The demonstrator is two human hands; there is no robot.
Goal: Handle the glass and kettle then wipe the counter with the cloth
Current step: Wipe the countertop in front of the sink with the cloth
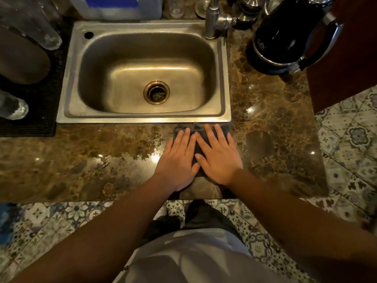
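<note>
- One worktop [275, 123]: glossy brown mottled stone, wet patches left of centre.
- One sink [142, 117]: brushed steel, rounded rectangular basin, upper centre of the frame, with one round brass-rimmed drain [156, 92].
- One kettle [285, 35]: black and chrome, curved handle, upper right.
- One black ribbed mat [40, 111], left edge, carrying blurred glassware.
- Two hands, left hand [179, 158] and right hand [218, 156]: each grip spread flat, side by side, pressing the cloth.
- One cloth [199, 144]: dark grey, folded, centre frame, just below the sink's front rim.
</note>
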